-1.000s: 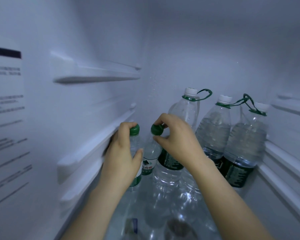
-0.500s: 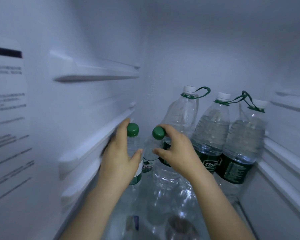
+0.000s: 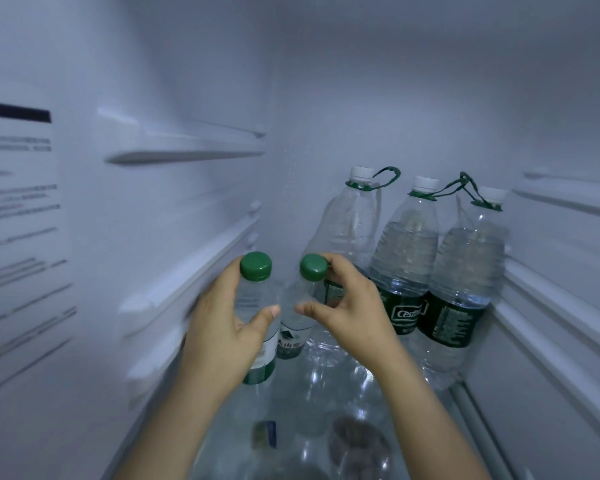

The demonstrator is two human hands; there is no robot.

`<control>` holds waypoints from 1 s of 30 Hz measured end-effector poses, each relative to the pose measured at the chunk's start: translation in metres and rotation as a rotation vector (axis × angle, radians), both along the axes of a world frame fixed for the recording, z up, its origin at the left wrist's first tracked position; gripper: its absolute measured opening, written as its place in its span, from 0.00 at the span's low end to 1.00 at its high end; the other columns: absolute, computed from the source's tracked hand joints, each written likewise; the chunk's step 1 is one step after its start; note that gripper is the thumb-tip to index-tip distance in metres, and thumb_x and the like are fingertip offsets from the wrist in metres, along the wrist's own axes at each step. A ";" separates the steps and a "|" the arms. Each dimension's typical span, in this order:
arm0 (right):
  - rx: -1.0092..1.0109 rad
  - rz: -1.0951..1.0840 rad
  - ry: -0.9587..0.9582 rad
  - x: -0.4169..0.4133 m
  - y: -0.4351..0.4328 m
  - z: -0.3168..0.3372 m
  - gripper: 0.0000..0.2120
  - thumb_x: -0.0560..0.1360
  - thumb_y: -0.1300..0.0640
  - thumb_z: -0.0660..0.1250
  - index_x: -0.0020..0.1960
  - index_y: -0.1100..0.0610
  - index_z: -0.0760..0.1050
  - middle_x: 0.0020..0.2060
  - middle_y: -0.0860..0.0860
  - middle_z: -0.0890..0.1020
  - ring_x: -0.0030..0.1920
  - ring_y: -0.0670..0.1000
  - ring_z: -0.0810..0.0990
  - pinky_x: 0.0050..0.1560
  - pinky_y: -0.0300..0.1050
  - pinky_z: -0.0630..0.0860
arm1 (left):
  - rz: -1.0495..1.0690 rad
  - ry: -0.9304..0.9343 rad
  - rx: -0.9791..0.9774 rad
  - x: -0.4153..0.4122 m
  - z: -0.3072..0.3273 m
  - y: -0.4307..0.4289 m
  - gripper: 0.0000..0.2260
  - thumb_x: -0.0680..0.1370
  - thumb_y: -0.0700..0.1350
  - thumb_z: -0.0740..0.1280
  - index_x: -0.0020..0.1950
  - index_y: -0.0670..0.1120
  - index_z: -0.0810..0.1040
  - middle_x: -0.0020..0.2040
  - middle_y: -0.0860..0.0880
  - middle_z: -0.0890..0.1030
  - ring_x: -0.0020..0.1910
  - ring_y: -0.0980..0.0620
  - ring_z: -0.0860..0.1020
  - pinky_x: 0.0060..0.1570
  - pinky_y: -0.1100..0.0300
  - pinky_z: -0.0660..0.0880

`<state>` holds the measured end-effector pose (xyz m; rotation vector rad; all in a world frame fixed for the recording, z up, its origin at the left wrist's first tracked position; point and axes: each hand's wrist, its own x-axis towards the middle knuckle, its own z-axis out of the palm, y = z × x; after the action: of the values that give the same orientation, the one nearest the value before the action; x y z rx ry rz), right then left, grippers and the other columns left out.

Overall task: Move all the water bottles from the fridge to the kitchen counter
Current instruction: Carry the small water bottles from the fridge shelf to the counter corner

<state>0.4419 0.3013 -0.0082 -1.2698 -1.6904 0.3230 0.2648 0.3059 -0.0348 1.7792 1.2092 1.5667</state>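
Five water bottles are sitting inside the fridge (image 3: 187, 81): three large white-capped bottles (image 3: 407, 251) at 2 o'clock, two small green-capped ones at centre. The left hand (image 3: 222, 337) is gripping the left small bottle (image 3: 253, 299); the right hand (image 3: 350, 313) is pinching the right small bottle (image 3: 300, 306) below its cap. Both small bottles are appearing nearer the camera than half a second ago.

Glass shelf (image 3: 426, 420); three large bottles (image 3: 406, 258) atop

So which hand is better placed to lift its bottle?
Probably left: the left hand wraps the upright green-capped clear plastic bottle; the right hand only pinches the tilted green-capped bottle near its neck.
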 end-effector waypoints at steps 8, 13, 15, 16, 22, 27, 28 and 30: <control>0.026 -0.066 0.059 0.000 -0.035 0.000 0.27 0.65 0.50 0.79 0.61 0.39 0.76 0.50 0.37 0.82 0.53 0.38 0.79 0.51 0.34 0.75 | -0.165 -0.032 -0.029 -0.009 0.005 -0.022 0.24 0.73 0.42 0.73 0.64 0.61 0.73 0.60 0.62 0.79 0.62 0.58 0.76 0.64 0.47 0.72; 0.024 -0.081 0.119 0.000 -0.051 -0.007 0.25 0.67 0.52 0.78 0.63 0.44 0.77 0.51 0.40 0.84 0.53 0.39 0.80 0.56 0.38 0.76 | -0.146 -0.021 -0.062 -0.012 0.006 -0.027 0.23 0.72 0.46 0.73 0.65 0.59 0.73 0.60 0.60 0.79 0.59 0.58 0.78 0.62 0.48 0.75; 0.005 -0.075 0.161 -0.003 -0.053 -0.013 0.23 0.69 0.52 0.77 0.62 0.45 0.78 0.53 0.40 0.83 0.54 0.39 0.80 0.59 0.41 0.77 | -0.145 0.000 -0.086 -0.012 0.005 -0.027 0.23 0.72 0.53 0.72 0.65 0.59 0.72 0.61 0.58 0.79 0.59 0.57 0.78 0.61 0.49 0.75; -0.009 -0.071 0.191 -0.005 -0.053 -0.016 0.21 0.70 0.53 0.76 0.62 0.45 0.77 0.53 0.40 0.83 0.55 0.39 0.80 0.59 0.43 0.77 | -0.151 0.014 -0.097 -0.011 0.004 -0.027 0.22 0.72 0.54 0.71 0.65 0.60 0.71 0.61 0.59 0.78 0.58 0.59 0.77 0.60 0.53 0.75; -0.077 -0.005 0.269 -0.014 -0.060 -0.028 0.25 0.72 0.56 0.73 0.60 0.33 0.69 0.54 0.29 0.79 0.56 0.32 0.77 0.58 0.38 0.76 | -0.191 0.054 -0.137 -0.013 0.004 -0.036 0.23 0.75 0.51 0.69 0.68 0.63 0.66 0.59 0.63 0.78 0.59 0.65 0.75 0.55 0.65 0.69; -0.102 -0.033 0.274 -0.009 -0.065 -0.028 0.30 0.70 0.59 0.76 0.62 0.34 0.69 0.55 0.35 0.81 0.56 0.37 0.79 0.58 0.45 0.79 | -0.201 0.040 -0.204 -0.019 0.007 -0.036 0.21 0.73 0.48 0.72 0.63 0.60 0.72 0.56 0.61 0.81 0.55 0.63 0.78 0.57 0.59 0.73; -0.094 -0.046 0.285 -0.010 -0.066 -0.028 0.30 0.69 0.59 0.76 0.63 0.37 0.70 0.55 0.38 0.82 0.56 0.39 0.80 0.58 0.48 0.79 | -0.199 0.044 -0.202 -0.020 0.007 -0.037 0.20 0.73 0.48 0.72 0.62 0.59 0.72 0.55 0.61 0.81 0.53 0.64 0.79 0.56 0.60 0.74; -0.072 -0.075 0.314 -0.014 -0.070 -0.028 0.30 0.68 0.59 0.77 0.65 0.40 0.71 0.56 0.40 0.82 0.56 0.41 0.81 0.59 0.51 0.79 | -0.192 0.030 -0.187 -0.020 0.006 -0.041 0.19 0.73 0.47 0.73 0.61 0.59 0.74 0.53 0.62 0.82 0.51 0.66 0.79 0.51 0.64 0.73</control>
<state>0.4275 0.2314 -0.0364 -1.2583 -1.3728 0.5144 0.2449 0.2653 -0.0288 1.7453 1.1216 1.2805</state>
